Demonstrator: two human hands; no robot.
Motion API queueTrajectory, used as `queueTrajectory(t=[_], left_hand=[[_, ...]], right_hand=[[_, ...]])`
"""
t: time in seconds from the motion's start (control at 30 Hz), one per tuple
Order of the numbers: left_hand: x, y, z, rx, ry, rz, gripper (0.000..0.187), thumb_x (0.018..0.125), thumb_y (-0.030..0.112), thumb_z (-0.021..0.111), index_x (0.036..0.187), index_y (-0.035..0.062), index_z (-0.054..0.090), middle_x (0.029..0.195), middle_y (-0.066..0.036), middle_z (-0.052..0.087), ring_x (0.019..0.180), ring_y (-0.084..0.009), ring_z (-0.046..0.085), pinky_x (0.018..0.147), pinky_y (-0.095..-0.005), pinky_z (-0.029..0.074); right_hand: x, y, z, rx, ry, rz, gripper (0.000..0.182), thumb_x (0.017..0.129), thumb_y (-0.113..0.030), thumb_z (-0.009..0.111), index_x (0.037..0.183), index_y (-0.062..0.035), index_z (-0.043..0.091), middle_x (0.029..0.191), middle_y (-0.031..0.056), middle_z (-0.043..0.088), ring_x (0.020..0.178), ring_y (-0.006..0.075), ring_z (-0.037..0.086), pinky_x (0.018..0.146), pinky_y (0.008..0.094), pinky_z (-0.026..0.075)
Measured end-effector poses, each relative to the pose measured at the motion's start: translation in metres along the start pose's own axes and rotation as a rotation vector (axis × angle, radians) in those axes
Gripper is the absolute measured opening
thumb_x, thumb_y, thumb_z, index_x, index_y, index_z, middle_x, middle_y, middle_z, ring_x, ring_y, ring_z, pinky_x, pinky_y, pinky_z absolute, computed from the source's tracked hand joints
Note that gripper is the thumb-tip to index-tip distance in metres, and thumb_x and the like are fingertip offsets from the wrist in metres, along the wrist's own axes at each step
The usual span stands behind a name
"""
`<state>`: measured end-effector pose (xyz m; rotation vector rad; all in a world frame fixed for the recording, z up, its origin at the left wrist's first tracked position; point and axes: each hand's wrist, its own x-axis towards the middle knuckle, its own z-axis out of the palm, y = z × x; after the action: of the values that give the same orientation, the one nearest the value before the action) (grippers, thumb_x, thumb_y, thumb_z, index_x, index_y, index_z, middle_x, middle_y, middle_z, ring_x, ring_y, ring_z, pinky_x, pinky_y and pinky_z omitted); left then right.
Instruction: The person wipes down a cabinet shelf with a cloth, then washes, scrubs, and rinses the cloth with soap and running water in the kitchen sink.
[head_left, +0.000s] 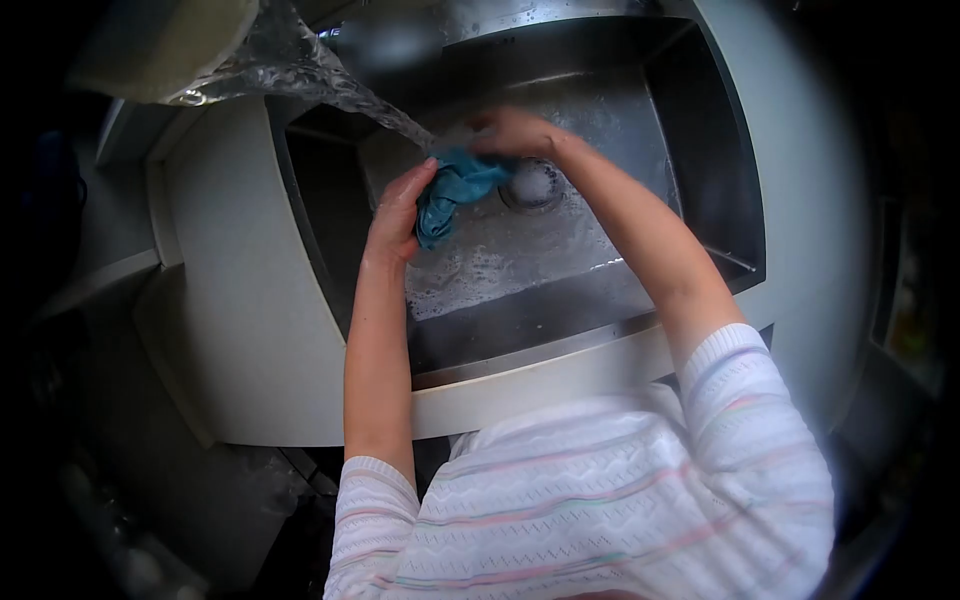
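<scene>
A bunched, wet teal cloth (458, 190) hangs over the basin of the metal sink (540, 330). My left hand (396, 212) is closed around its left side, with the thumb near the top edge. At the cloth's upper right is my right hand (518, 132), its fingers bent down towards the fabric and smeared by motion. A stream of running water (385, 112) falls from the upper left onto the top of the cloth, between the hands.
The round drain (535, 186) lies just right of the cloth. Patches of suds (465, 275) cover part of the sink floor. A pale countertop (240, 270) surrounds the basin. Close to the camera at upper left, a pale rounded fitting (165, 50) sits beside the stream.
</scene>
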<state>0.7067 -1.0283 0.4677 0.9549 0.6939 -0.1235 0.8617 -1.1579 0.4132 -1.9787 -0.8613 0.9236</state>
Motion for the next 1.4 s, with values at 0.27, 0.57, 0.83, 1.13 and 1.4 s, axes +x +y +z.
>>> queueTrajectory(t=[0.27,0.57,0.83,1.13,1.4], left_hand=[[0.0,0.034,-0.015,0.801,-0.15,0.029,0.039,0.061,0.005,0.059,0.099,-0.0016,0.056,0.082,-0.004,0.056,0.074,-0.0127,0.053,0.068,-0.0232,0.041],[0.03,-0.054,-0.064,-0.153,0.272,-0.213,0.034,0.081,0.024,0.052,0.109,0.006,0.051,0.111,-0.012,0.052,0.09,-0.0269,0.054,0.079,-0.0404,0.045],[0.043,-0.1,-0.036,-0.82,-0.238,-0.134,0.035,0.089,0.03,0.036,0.112,0.0062,0.046,0.122,-0.019,0.043,0.113,-0.0355,0.041,0.091,-0.0477,0.038],[0.022,-0.054,-0.015,-0.677,0.067,-0.185,0.046,0.088,0.038,0.037,0.116,0.0014,0.042,0.119,-0.015,0.046,0.109,-0.0337,0.045,0.091,-0.0504,0.037],[0.037,-0.112,-0.034,-0.815,-0.319,0.211,0.04,0.085,0.042,0.04,0.103,0.0079,0.052,0.107,-0.009,0.055,0.099,-0.0254,0.053,0.086,-0.0417,0.041]], right_hand=[[-0.02,-0.018,0.033,-0.1,-0.228,0.044,0.046,0.06,-0.016,0.062,0.104,-0.0032,0.057,0.092,0.0185,0.06,0.09,0.0319,0.056,0.082,0.0357,0.043],[-0.027,-0.013,0.064,-0.392,0.33,-0.232,0.023,0.066,-0.006,0.055,0.088,-0.0021,0.05,0.09,0.0171,0.051,0.086,0.0348,0.053,0.07,0.0429,0.045],[-0.065,-0.059,0.102,-0.203,0.243,-0.604,0.031,0.066,-0.02,0.059,0.091,-0.0043,0.053,0.092,0.0137,0.053,0.086,0.0306,0.055,0.07,0.0401,0.046],[0.004,0.021,0.059,-0.104,0.408,0.056,0.03,0.073,-0.015,0.051,0.097,0.001,0.053,0.09,0.0235,0.057,0.088,0.0368,0.055,0.075,0.0417,0.044],[-0.068,-0.073,0.109,-0.233,0.236,-0.319,0.028,0.072,-0.025,0.059,0.094,-0.0088,0.055,0.088,0.0149,0.059,0.083,0.0328,0.057,0.072,0.0401,0.046]])
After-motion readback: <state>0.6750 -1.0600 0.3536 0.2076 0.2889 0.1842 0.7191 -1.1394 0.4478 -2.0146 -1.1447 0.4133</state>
